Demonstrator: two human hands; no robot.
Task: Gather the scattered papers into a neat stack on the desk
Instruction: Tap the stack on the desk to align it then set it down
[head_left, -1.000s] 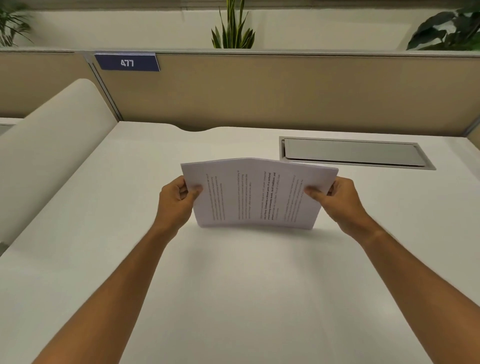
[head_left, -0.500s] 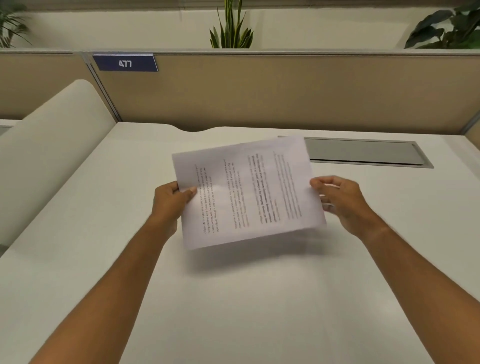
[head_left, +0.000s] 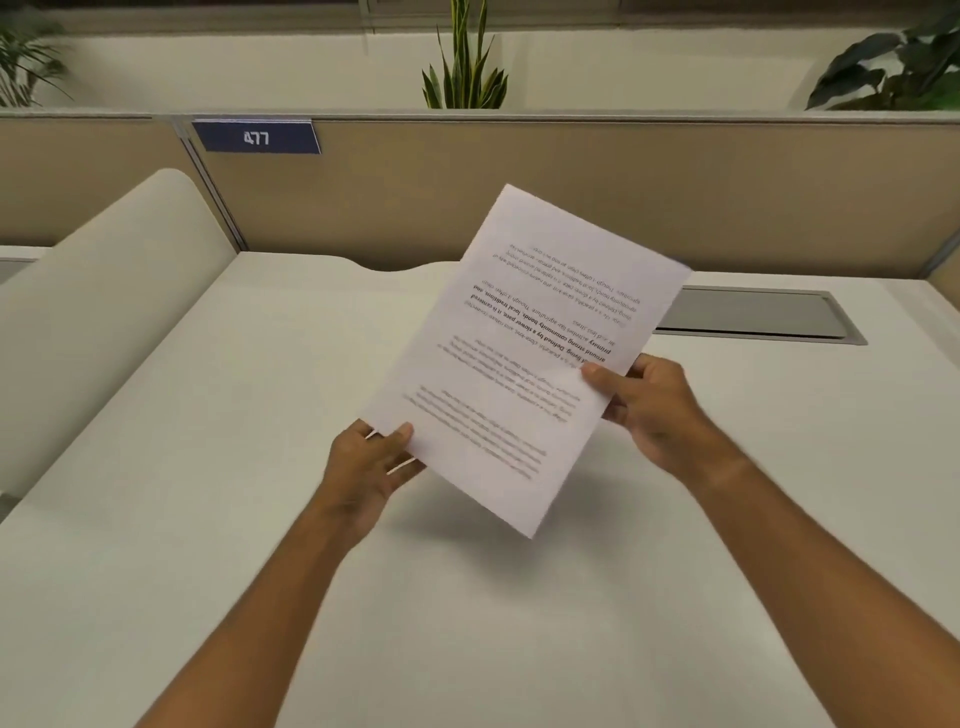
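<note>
I hold the papers (head_left: 524, 358) in the air above the white desk (head_left: 260, 519), and they do not touch the surface; their shadow lies on the desk below them. The sheets are together as one bundle, and it is turned at an angle, so one corner points away from me toward the beige partition (head_left: 675, 187) and the opposite corner points down toward me. The printed text on the top sheet looks upside down from my side, and the lines near my hands are blurred. My left hand (head_left: 371, 467) takes the bundle at its lower left corner: the thumb lies on the top sheet and the other fingers are under the paper, pressed together on it. My right hand (head_left: 649, 405) takes the right edge in the same way, thumb on top and fingers closed below, so both hands are clamped on the papers. Behind the bundle, on the right, a grey cable cover (head_left: 753, 314) is set flat in the desk, and the far corner of the paper hides its left end. On the partition at the left is a blue plate with the number 477 (head_left: 256, 137), and green plants (head_left: 465, 73) stand behind the partition.
</note>
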